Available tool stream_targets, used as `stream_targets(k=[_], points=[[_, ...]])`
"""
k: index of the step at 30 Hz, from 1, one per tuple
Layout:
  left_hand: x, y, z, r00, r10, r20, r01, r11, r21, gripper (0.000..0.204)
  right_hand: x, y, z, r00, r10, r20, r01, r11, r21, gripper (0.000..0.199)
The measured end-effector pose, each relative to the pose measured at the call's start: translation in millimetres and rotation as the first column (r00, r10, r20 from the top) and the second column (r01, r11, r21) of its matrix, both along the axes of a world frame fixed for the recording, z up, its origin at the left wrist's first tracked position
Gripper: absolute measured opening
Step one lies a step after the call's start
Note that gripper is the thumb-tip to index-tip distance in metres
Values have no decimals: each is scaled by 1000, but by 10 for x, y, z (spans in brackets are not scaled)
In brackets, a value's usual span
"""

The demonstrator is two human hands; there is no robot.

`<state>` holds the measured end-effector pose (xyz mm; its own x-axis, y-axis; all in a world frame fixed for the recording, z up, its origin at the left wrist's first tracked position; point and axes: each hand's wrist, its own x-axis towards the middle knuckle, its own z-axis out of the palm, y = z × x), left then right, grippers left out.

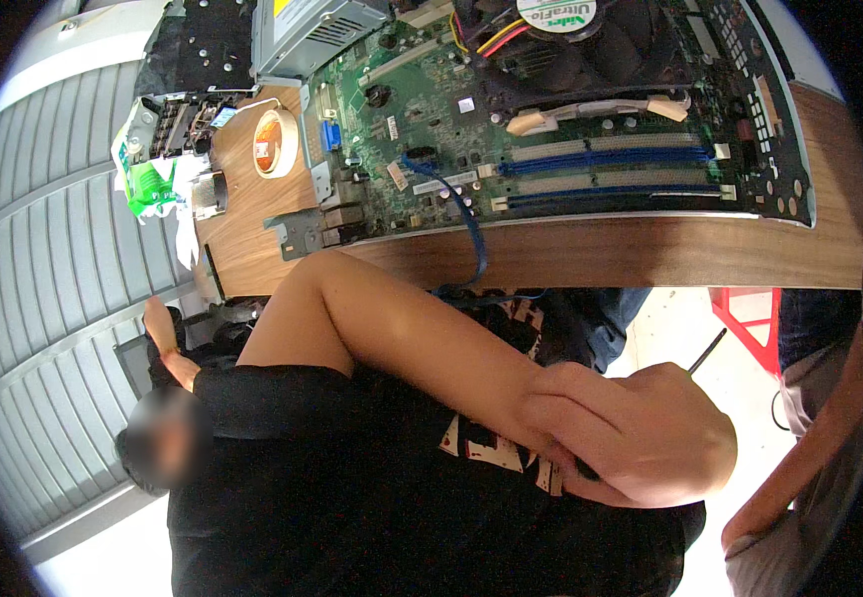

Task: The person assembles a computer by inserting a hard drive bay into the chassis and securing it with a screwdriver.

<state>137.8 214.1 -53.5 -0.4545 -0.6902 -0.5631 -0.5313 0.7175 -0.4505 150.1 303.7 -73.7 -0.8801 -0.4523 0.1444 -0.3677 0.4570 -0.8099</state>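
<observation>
Green board (551, 129) lies bare on table (650, 254): RAM slots empty, fan (591, 40) and blue cable (471, 224) still attached. Co-worker's fist (641, 438) clenches tool (707, 350) below the edge. Our right hand (765, 557): fingers unclear.

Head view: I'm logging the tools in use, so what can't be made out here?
Thin black rod: its handle is hidden inside a co-worker's closed hand, head view; tool kind unclear.
Round black cooling fan: cut off by the top edge.
Bare forearm at lower right: blurred at the rim, its hand indistinct.
</observation>
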Motion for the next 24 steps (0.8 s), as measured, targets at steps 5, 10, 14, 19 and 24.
stream_targets(k=[5, 10, 14, 19, 24], points=[[108, -133, 132, 995, 75, -67, -83, 989, -124, 13, 304, -510, 133, 957, 270, 106, -235, 936, -261, 28], [257, -186, 272, 991, 22, -135, -35, 995, -96, 13, 442, -841, 232, 915, 389, 106, -344, 891, -297, 29], [364, -431, 271, 975, 113, -190, -148, 972, -181, 13, 467, -1093, 304, 883, 460, 93, -418, 861, -289, 29], [421, -810, 292, 973, 110, -205, -145, 976, -165, 13, 437, -1427, 416, 825, 558, 88, -527, 817, -235, 30], [416, -961, 426, 960, 143, -240, -190, 965, -182, 13, 388, -1735, 545, 754, 648, 103, -632, 760, -155, 31]])
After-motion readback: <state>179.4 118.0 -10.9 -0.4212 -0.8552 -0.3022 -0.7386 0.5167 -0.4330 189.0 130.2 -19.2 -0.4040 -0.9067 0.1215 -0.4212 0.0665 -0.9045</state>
